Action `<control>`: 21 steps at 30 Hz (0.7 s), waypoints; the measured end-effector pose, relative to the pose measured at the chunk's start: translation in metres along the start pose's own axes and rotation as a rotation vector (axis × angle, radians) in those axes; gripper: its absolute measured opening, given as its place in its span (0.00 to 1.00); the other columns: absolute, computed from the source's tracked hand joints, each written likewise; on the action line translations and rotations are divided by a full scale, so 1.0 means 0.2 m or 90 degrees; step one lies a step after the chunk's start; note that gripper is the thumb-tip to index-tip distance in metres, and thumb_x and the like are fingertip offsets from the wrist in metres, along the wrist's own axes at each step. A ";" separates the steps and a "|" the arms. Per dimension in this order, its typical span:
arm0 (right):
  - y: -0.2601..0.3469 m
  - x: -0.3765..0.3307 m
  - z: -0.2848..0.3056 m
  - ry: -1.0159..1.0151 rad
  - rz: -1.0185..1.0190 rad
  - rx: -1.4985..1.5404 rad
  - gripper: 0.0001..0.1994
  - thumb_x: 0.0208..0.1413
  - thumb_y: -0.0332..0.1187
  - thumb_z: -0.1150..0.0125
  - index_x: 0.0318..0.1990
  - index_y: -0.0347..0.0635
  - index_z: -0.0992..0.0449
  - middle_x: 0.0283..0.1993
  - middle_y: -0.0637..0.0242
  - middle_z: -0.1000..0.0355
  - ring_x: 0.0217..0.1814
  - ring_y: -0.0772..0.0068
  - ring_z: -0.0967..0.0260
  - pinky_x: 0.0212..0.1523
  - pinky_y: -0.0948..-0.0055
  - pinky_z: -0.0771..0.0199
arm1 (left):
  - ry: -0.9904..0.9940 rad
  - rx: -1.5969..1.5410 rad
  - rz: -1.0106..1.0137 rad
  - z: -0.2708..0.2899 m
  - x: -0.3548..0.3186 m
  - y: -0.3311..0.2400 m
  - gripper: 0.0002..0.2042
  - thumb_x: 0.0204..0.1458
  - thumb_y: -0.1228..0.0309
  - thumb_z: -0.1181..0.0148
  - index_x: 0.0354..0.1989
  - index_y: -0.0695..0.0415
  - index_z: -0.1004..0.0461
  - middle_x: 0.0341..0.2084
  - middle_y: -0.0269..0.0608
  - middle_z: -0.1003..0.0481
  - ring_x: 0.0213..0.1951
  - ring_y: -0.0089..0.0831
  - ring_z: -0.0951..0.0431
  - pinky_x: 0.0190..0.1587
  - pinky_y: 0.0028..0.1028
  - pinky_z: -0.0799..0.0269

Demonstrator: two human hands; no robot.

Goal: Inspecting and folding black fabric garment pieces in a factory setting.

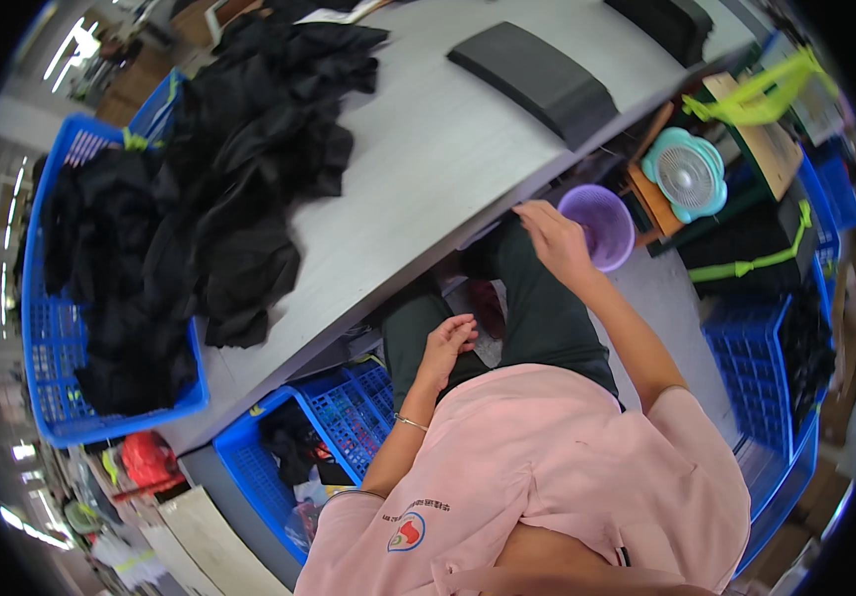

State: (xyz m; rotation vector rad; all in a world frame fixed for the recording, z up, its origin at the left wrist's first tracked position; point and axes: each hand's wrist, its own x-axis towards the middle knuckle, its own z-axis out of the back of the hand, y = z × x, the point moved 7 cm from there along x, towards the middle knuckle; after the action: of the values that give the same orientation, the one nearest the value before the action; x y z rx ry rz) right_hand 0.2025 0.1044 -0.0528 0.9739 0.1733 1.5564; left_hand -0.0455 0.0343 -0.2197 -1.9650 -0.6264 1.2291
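My left hand (447,349) is over my lap, its fingers curled in toward the thumb. Whether anything small sits between those fingertips cannot be made out. Farther forward and to the right, my right hand (555,240) is raised beside the table's near edge, fingers stretched out and nothing visible in them. Just behind it stands a purple bin (599,226), open at the top. Dark trousers (551,323) cover my legs under both hands. A heap of black cloth (239,169) lies on the grey table (418,149), out of reach of both hands.
The heap spills into a blue basket (115,429) at left. Another blue basket (349,417) stands below the table, and blue crates (751,372) at right. A dark curved panel (537,79) lies on the table. A turquoise fan (686,174) sits beyond the bin.
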 end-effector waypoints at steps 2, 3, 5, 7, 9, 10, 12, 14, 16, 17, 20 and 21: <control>0.17 0.26 -0.16 -0.001 0.091 0.047 0.08 0.57 0.25 0.42 0.44 0.40 0.24 0.42 0.58 0.25 0.40 0.53 0.25 0.37 0.63 0.23 | -0.014 -0.003 -0.006 0.02 -0.02 -0.04 0.17 0.62 0.64 0.43 0.55 0.60 0.27 0.49 0.41 0.24 0.47 0.27 0.23 0.47 0.25 0.26; 0.22 0.38 -0.26 0.005 0.116 0.047 0.09 0.56 0.25 0.42 0.44 0.39 0.24 0.43 0.59 0.25 0.42 0.54 0.25 0.38 0.64 0.23 | -0.015 0.006 -0.014 0.02 -0.04 -0.07 0.17 0.62 0.65 0.44 0.55 0.60 0.27 0.49 0.40 0.24 0.48 0.27 0.24 0.48 0.25 0.27; 0.28 0.63 -0.44 0.010 0.159 0.019 0.10 0.55 0.26 0.41 0.45 0.40 0.24 0.49 0.59 0.27 0.48 0.55 0.27 0.43 0.64 0.24 | -0.016 0.006 -0.036 0.04 -0.06 -0.13 0.16 0.62 0.65 0.45 0.55 0.60 0.28 0.50 0.39 0.24 0.49 0.27 0.24 0.49 0.25 0.28; 0.28 0.86 -0.64 0.036 0.166 -0.027 0.12 0.55 0.27 0.40 0.47 0.41 0.23 0.58 0.60 0.31 0.59 0.56 0.34 0.52 0.61 0.27 | -0.019 -0.004 -0.039 0.06 -0.09 -0.18 0.16 0.63 0.65 0.45 0.55 0.60 0.27 0.50 0.39 0.24 0.49 0.27 0.24 0.49 0.25 0.28; 0.22 1.06 -0.81 0.060 0.160 -0.040 0.13 0.54 0.27 0.40 0.48 0.42 0.23 0.62 0.60 0.34 0.65 0.56 0.38 0.56 0.58 0.29 | -0.017 -0.019 -0.060 0.07 -0.12 -0.23 0.16 0.63 0.66 0.45 0.56 0.59 0.28 0.51 0.39 0.25 0.50 0.27 0.24 0.50 0.26 0.29; 0.17 1.15 -0.89 0.066 0.123 -0.095 0.15 0.55 0.29 0.40 0.51 0.42 0.25 0.65 0.59 0.36 0.68 0.56 0.42 0.60 0.56 0.33 | -0.022 -0.016 -0.049 0.08 -0.13 -0.24 0.16 0.63 0.66 0.45 0.56 0.59 0.28 0.51 0.39 0.25 0.50 0.27 0.24 0.50 0.26 0.29; 0.09 1.29 -1.01 0.071 0.090 -0.149 0.17 0.56 0.31 0.40 0.54 0.43 0.26 0.67 0.57 0.39 0.71 0.56 0.46 0.64 0.55 0.38 | -0.025 -0.030 -0.074 0.08 -0.16 -0.28 0.16 0.63 0.66 0.45 0.56 0.59 0.28 0.51 0.39 0.25 0.50 0.27 0.25 0.51 0.26 0.29; 0.05 1.35 -1.10 0.115 0.110 -0.173 0.18 0.56 0.32 0.41 0.53 0.38 0.27 0.65 0.56 0.37 0.71 0.56 0.46 0.68 0.48 0.46 | -0.024 -0.033 -0.070 0.08 -0.18 -0.31 0.17 0.63 0.66 0.45 0.57 0.60 0.28 0.52 0.39 0.25 0.50 0.28 0.24 0.51 0.27 0.29; 0.05 1.31 -1.09 0.117 0.155 -0.173 0.18 0.56 0.32 0.41 0.53 0.36 0.28 0.63 0.56 0.36 0.70 0.56 0.45 0.69 0.49 0.47 | -0.026 -0.054 -0.096 0.08 -0.21 -0.37 0.16 0.63 0.67 0.45 0.56 0.60 0.28 0.52 0.40 0.25 0.50 0.27 0.24 0.51 0.27 0.29; 0.05 1.26 -1.08 0.155 0.141 -0.193 0.19 0.55 0.32 0.42 0.54 0.34 0.29 0.62 0.55 0.35 0.69 0.56 0.43 0.70 0.50 0.49 | -0.025 -0.053 -0.088 0.08 -0.22 -0.39 0.16 0.63 0.67 0.45 0.56 0.60 0.28 0.52 0.40 0.25 0.50 0.27 0.24 0.51 0.27 0.29; 0.22 0.94 -0.89 0.090 0.250 -0.175 0.19 0.53 0.28 0.42 0.52 0.30 0.30 0.57 0.52 0.34 0.65 0.53 0.40 0.70 0.51 0.48 | -0.045 -0.113 -0.182 0.08 -0.23 -0.54 0.17 0.61 0.69 0.43 0.57 0.60 0.29 0.50 0.37 0.25 0.50 0.26 0.25 0.53 0.27 0.30; 0.28 0.80 -0.80 0.071 0.262 -0.137 0.20 0.52 0.27 0.42 0.53 0.30 0.30 0.56 0.51 0.33 0.64 0.51 0.39 0.70 0.51 0.48 | -0.060 -0.101 -0.232 0.07 -0.23 -0.61 0.18 0.61 0.71 0.43 0.58 0.61 0.31 0.51 0.37 0.26 0.51 0.27 0.26 0.55 0.28 0.31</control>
State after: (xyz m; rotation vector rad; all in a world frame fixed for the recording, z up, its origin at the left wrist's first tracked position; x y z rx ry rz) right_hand 0.0681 0.2961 -0.0442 0.7833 -0.1239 1.9618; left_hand -0.0806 0.0820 -0.1027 -1.8195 -1.1058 1.0737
